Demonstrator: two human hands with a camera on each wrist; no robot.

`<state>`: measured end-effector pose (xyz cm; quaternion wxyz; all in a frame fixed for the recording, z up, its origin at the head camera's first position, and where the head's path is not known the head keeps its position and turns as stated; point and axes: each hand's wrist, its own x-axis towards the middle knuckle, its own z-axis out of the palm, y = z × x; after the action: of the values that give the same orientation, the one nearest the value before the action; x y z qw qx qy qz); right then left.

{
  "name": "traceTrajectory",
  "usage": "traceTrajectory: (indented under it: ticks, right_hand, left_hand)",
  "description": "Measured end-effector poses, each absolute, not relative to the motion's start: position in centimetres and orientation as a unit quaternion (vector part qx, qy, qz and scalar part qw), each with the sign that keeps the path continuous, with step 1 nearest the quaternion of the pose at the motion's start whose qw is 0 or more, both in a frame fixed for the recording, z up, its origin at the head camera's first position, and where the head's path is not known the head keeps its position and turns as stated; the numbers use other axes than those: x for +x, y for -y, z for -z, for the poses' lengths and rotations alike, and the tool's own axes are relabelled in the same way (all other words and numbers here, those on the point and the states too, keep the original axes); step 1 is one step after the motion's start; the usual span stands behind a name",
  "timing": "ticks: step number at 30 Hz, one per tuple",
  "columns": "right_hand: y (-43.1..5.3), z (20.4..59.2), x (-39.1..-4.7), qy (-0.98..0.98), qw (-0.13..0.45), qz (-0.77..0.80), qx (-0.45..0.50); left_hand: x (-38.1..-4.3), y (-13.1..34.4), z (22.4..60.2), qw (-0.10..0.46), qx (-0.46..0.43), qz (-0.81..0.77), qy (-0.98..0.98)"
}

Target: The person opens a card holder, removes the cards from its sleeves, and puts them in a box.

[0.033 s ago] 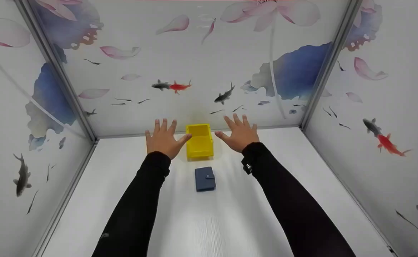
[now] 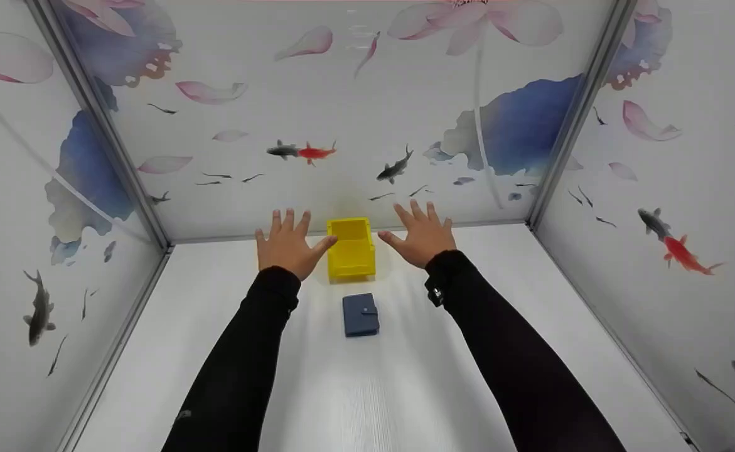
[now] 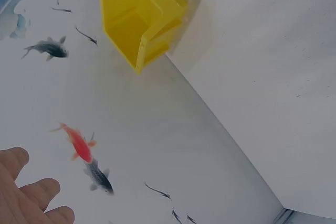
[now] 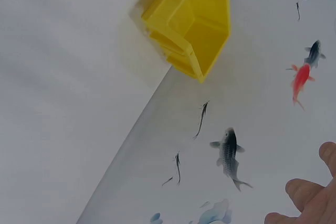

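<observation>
Both hands are held out with fingers spread, one on each side of a yellow plastic bin [image 2: 351,267]. My left hand [image 2: 289,246] is to the bin's left, its thumb overlapping the bin's left edge in the head view; whether they touch I cannot tell. On the other side my right hand [image 2: 423,237] is apart from the bin and holds nothing. The bin's inside [image 3: 131,14] looks bare in the left wrist view. Nearer to me, a dark blue snap-strap wallet [image 2: 360,315] lies closed on the white table, between the forearms.
The white table [image 2: 216,301] meets a back wall [image 2: 342,94] printed with fish, petals and lotus leaves. Similar side panels [image 2: 656,176] stand left and right, joined by grey metal corner posts [image 2: 100,125]. The bin stands close to the back wall.
</observation>
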<state>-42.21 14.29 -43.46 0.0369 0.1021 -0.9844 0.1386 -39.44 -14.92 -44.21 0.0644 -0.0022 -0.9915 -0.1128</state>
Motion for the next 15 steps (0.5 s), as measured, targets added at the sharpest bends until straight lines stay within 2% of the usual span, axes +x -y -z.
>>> traceTrajectory:
  ticks: [15]
  right_hand:
    - [-14.66,44.33,-41.79,0.985,0.025,-0.143,0.098]
  left_hand:
    - [-38.74,15.23,44.4,0.054,-0.017,0.117,0.991]
